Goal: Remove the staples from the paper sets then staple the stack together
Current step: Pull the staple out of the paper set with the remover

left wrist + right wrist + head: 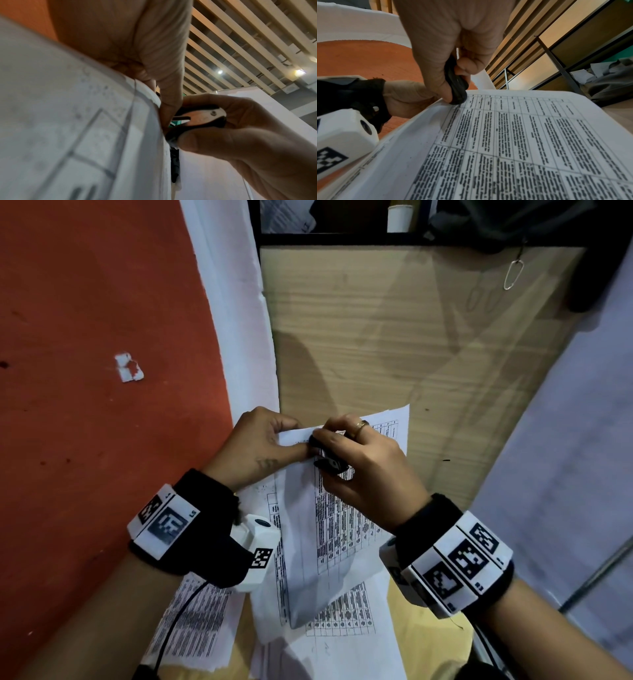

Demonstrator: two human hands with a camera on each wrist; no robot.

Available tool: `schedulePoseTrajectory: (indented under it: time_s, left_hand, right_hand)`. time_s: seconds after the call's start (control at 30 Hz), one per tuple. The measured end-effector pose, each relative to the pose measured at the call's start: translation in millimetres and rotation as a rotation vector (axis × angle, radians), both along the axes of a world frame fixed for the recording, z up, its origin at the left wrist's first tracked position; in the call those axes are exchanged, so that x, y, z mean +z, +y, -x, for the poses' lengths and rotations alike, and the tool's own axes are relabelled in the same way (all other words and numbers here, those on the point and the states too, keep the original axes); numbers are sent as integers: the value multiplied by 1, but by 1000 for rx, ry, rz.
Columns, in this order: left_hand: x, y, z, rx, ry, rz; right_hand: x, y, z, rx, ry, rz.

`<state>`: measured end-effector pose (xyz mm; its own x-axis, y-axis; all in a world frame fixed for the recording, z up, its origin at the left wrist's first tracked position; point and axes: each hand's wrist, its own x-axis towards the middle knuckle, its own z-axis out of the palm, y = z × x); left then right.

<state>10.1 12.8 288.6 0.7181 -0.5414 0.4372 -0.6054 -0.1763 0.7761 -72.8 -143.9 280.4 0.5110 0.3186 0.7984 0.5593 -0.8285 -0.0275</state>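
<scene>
The left hand [255, 445] is pinching the top corner of a paper set [329, 529], with its fingers curled around the folded edge. The right hand [368, 470] is squeezing a black staple remover [327, 457] between thumb and fingers – its metal teeth are pressing right at that same corner, touching the paper. The paper set is lying on the wooden bench [411, 344], on top of more printed sheets [195, 621]. A red wall [96, 337] is standing on the left – a torn paper scrap [129, 367] is sticking to it.
</scene>
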Motion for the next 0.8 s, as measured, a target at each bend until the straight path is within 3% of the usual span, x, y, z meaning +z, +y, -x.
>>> schedulePoseTrajectory:
  time_s: [0.57,0.8]
  left_hand:
    - [6,6,3,-152,188,-23]
    - [1,-2,10,-154,310,124]
  right_hand:
    - [0,-9,-6,-2,-41,82]
    - [-7,-16,-10,49,-25,-96]
